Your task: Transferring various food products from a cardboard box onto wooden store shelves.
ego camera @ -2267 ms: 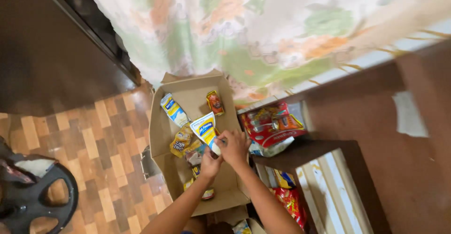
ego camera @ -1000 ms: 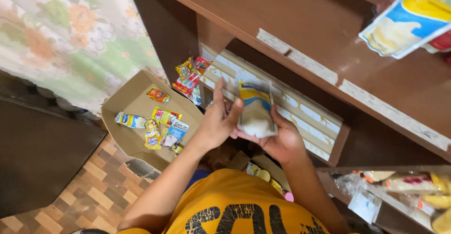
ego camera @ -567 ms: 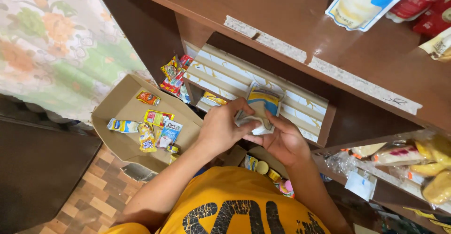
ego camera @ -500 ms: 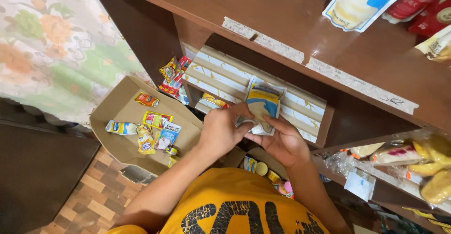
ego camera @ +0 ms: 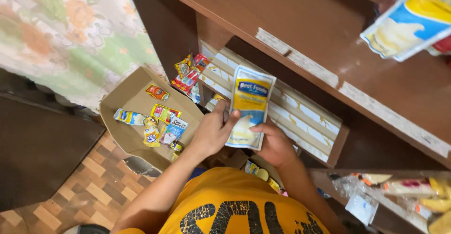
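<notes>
While I watch from the head camera, both hands hold one white pouch (ego camera: 248, 106) with a blue and yellow label, upright in front of the striped lower shelf (ego camera: 300, 121). My left hand (ego camera: 213, 131) is closed on its left edge, fingers curled against the side; my right hand (ego camera: 275, 142) grips the bottom right corner from beneath. Compared with half a second ago, the pouch sits a little higher and stands flatter to the camera, so I now see its whole front, where before it was tilted and partly covered by fingers. The cardboard box (ego camera: 129, 133) on the floor lies as it did, with small packets scattered inside.

Much is cut off. A big blue and yellow packet (ego camera: 411, 20) on the upper shelf runs out of the top right corner. The bagged goods (ego camera: 404, 194) at lower right are blurred, and I cannot tell what they are. My orange shirt (ego camera: 239, 210) hides whatever lies below the hands.
</notes>
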